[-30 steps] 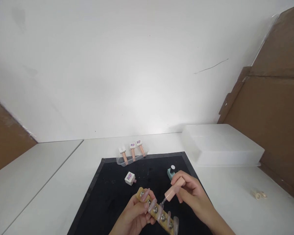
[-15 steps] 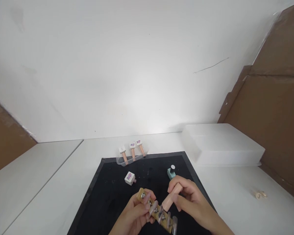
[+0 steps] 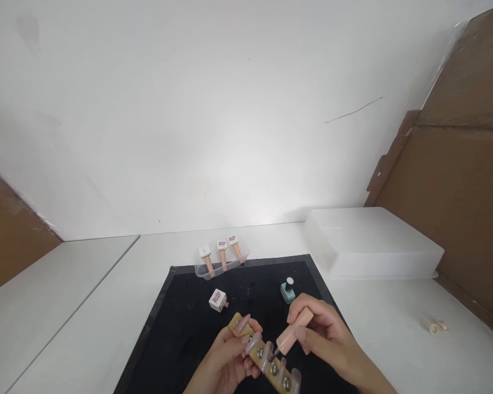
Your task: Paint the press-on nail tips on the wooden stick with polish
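1. Holding a wooden nail-tip holder (image 3: 259, 353), the left hand (image 3: 225, 364) has its fingers curled shut around the upper end; the bar runs from 11 o'clock to 5 o'clock above the black mat (image 3: 181, 334)
2. Right hand (image 3: 326, 336): thumb and fingers pinched on a peach-coloured brush cap (image 3: 293, 330), which slants down toward 7 o'clock; its brush end meets the bar near the middle tips
3. Artificial nail tips (image 3: 267, 358): a row mounted along the holder on small metal studs. Those at the upper end look pinkish, while the last one at the lower end (image 3: 296, 378) appears clear
4. Progress, as a judgement: some tips seem coated and the brush is at the middle of the row, so the lower tips appear left to do; coverage of each tip is too small to tell
5. Teal bottle (image 3: 288, 291): upright and uncapped on the mat, at 12 o'clock from the right hand, apart from it
6. White cube-shaped bottle (image 3: 217, 299): lying on the mat at 11 o'clock from the left hand, apart
7. Clear tray (image 3: 219, 268): at the far edge of the mat, carrying three peach-capped bottles (image 3: 223, 253) lying side by side
8. White lidded box (image 3: 373, 243): on the white surface (image 3: 394, 328) at 2 o'clock, well apart from the hands
9. Small pale item (image 3: 434, 326): on the surface at 3 o'clock, too small to identify
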Demonstrator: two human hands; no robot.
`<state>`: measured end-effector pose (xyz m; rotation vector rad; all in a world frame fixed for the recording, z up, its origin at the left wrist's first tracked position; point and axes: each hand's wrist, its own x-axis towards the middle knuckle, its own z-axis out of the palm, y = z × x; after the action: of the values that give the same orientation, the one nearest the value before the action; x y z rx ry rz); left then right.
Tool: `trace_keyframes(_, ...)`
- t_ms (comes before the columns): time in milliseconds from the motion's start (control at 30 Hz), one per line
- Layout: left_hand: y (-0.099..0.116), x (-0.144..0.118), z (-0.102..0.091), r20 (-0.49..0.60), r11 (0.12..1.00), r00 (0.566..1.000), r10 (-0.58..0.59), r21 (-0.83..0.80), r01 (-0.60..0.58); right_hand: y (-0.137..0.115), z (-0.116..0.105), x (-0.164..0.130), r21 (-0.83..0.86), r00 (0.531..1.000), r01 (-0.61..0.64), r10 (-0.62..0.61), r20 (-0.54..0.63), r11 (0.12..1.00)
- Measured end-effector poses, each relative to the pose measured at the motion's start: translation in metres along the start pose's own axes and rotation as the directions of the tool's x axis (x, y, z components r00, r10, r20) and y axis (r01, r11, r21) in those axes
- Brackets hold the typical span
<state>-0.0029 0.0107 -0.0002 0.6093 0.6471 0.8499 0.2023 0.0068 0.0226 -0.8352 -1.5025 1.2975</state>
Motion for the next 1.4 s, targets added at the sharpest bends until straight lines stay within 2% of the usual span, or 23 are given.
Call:
trace_keyframes(100, 0.001, 0.001, 0.002, 0.007, 1.0, 1.0, -0.012, -0.01, 0.012, 0.001, 0.002, -0.002, 0.0, 0.999, 0.024, -0.024, 0.042, 1.0)
trace_keyframes(233, 0.001, 0.002, 0.004, -0.003, 1.0, 1.0, 0.003, -0.013, -0.004, 0.001, 0.004, -0.002, -0.018, 0.997, -0.02, 0.022, 0.073, 1.0)
trace_keyframes(367, 0.002, -0.001, 0.005, -0.021, 0.999, 1.0, -0.004, -0.034, 0.004, -0.001, 0.006, 0.004, 0.032, 0.997, -0.076, 0.076, 0.0, 0.997)
trace_keyframes(600, 0.003, -0.004, 0.001, -0.048, 0.996, 0.998, -0.028, -0.082, 0.024, 0.002, 0.002, 0.009, 0.09, 0.991, -0.034, 0.045, -0.124, 0.995)
trace_keyframes(667, 0.003, -0.004, 0.001, -0.057, 0.996, 0.998, -0.029, -0.09, 0.023, 0.002, 0.002, 0.008, 0.119, 0.995, -0.011, 0.023, -0.102, 0.993)
trace_keyframes(767, 0.004, -0.003, 0.002, -0.073, 0.997, 0.997, -0.023, -0.081, 0.017, 0.002, 0.004, 0.005, 0.15, 1.0, 0.001, 0.0, -0.008, 0.989)
trace_keyframes(900, 0.004, -0.002, 0.005, -0.081, 0.997, 0.996, -0.023, -0.072, 0.017, 0.0, 0.008, 0.002, 0.083, 0.997, -0.027, 0.021, 0.078, 0.996)
trace_keyframes(1067, 0.002, -0.002, 0.005, -0.064, 0.996, 0.998, 0.0, -0.088, -0.005, -0.001, 0.009, 0.004, 0.074, 0.998, -0.063, 0.063, 0.001, 0.995)
trace_keyframes(1267, 0.001, -0.004, 0.001, -0.048, 0.988, 0.999, -0.015, -0.151, 0.007, 0.005, 0.004, 0.008, 0.089, 0.988, -0.015, 0.029, -0.15, 0.996)
trace_keyframes(1400, 0.001, -0.003, 0.001, -0.027, 0.989, 0.999, -0.02, -0.149, 0.016, 0.006, 0.004, 0.005, 0.148, 0.997, 0.022, -0.01, -0.083, 0.989)
